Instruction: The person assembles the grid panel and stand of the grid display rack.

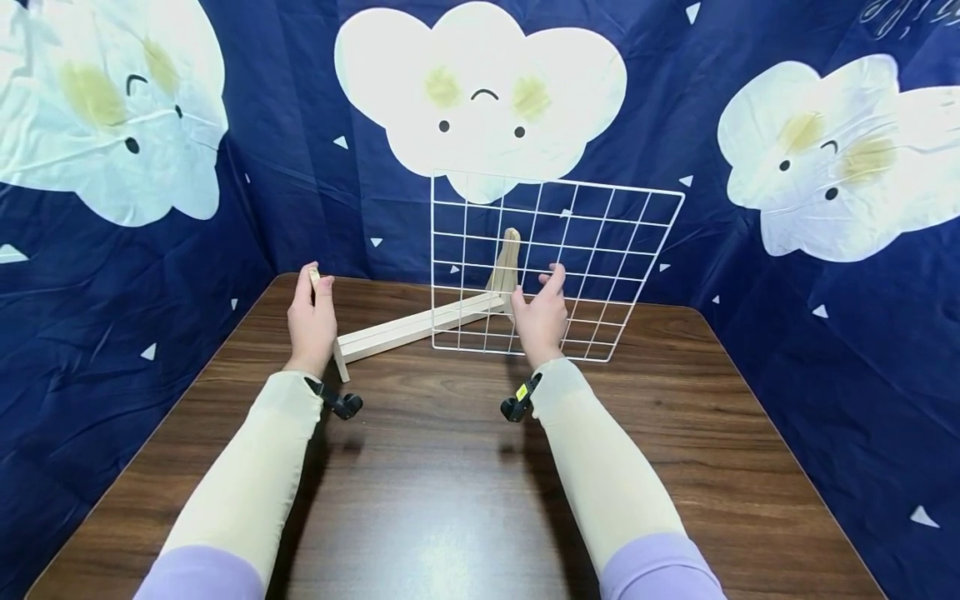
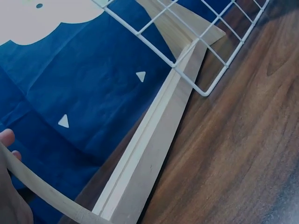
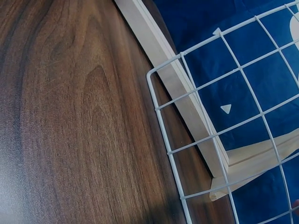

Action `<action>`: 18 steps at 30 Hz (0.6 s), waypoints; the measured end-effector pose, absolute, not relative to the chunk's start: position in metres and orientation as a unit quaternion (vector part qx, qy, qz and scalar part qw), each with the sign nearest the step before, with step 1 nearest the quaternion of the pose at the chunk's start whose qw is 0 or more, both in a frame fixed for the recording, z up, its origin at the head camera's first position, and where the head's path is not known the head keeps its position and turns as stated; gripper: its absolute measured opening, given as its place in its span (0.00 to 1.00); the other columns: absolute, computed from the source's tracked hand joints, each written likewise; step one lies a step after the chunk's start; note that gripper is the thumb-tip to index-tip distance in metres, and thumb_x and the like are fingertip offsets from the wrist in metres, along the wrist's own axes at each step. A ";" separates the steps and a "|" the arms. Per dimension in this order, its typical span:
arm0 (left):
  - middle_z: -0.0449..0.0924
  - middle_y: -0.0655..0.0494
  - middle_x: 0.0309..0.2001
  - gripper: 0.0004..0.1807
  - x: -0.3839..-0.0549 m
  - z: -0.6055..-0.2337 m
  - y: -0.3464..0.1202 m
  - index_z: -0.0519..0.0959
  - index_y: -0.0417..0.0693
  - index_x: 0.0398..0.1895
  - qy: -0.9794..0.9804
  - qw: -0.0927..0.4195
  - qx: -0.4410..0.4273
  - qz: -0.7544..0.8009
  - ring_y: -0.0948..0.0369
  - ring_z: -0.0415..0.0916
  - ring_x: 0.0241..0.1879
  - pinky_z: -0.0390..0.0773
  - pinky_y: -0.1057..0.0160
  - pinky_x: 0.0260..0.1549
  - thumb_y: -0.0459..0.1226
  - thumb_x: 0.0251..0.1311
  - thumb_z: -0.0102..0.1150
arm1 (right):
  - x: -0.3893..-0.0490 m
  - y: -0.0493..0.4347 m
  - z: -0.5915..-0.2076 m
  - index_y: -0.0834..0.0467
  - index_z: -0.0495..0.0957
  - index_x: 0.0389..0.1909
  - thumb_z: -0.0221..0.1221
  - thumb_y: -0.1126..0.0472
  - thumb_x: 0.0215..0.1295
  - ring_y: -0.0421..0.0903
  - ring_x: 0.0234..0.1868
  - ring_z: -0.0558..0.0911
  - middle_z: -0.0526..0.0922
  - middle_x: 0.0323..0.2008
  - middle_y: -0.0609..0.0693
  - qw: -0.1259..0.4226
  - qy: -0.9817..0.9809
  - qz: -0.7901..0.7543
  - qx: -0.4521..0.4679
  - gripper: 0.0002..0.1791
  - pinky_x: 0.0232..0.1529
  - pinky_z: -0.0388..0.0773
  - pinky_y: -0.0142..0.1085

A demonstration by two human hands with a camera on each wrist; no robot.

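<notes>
My left hand (image 1: 311, 327) pinches the upper part of the upright end piece (image 2: 49, 193) of a pale wooden stand, thumb on one side and fingers on the other. From that piece a long grooved bar (image 1: 405, 332) slants back to the right, joining a second upright end piece (image 1: 507, 254). A white wire grid panel (image 1: 622, 250) stands upright, slightly tilted, in front of the bar's far end. My right hand (image 1: 543, 323) holds the panel by its wires near the lower middle. In the right wrist view, the panel's corner overlaps the bar, and most of that hand is out of sight.
The brown wood-grain table (image 1: 442, 467) extends toward me beneath both forearms. Dark blue cloth (image 1: 315, 167) with white clouds and small triangles hangs behind the table and along both sides.
</notes>
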State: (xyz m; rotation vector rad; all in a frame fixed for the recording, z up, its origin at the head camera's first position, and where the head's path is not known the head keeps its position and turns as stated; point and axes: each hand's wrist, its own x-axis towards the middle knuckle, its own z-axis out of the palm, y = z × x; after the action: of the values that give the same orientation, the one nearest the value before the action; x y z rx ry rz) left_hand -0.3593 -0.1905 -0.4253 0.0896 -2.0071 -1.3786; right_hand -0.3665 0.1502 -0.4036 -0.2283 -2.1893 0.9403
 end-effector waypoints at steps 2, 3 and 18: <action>0.76 0.54 0.50 0.22 -0.361 -0.425 -0.191 0.66 0.72 0.60 -0.770 0.341 0.032 -0.539 0.61 0.68 0.47 0.64 0.58 0.51 0.58 0.63 0.43 | -0.366 0.150 -0.403 0.50 0.54 0.62 0.60 0.49 0.53 0.49 0.25 0.75 0.74 0.47 0.44 0.364 -0.853 0.364 -0.088 0.37 0.21 0.68 0.42; 0.76 0.55 0.50 0.22 -0.361 -0.425 -0.191 0.66 0.73 0.60 -0.770 0.339 0.031 -0.540 0.61 0.67 0.48 0.63 0.59 0.51 0.58 0.63 0.43 | -0.366 0.151 -0.403 0.49 0.54 0.62 0.60 0.49 0.54 0.49 0.25 0.75 0.74 0.47 0.44 0.363 -0.854 0.362 -0.089 0.37 0.22 0.68 0.42; 0.73 0.56 0.54 0.23 -0.369 -0.426 -0.191 0.66 0.72 0.60 -0.771 0.324 0.029 -0.547 0.63 0.66 0.52 0.62 0.59 0.54 0.60 0.62 0.41 | -0.365 0.148 -0.401 0.49 0.54 0.63 0.59 0.49 0.54 0.50 0.26 0.76 0.75 0.48 0.45 0.361 -0.856 0.357 -0.096 0.37 0.22 0.69 0.43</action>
State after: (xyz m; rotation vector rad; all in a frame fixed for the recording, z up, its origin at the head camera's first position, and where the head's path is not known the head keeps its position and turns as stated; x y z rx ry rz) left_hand -0.3685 -0.1911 -0.4255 0.0763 -2.0239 -1.4352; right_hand -0.3646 0.1484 -0.4015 -0.2486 -2.2068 0.9191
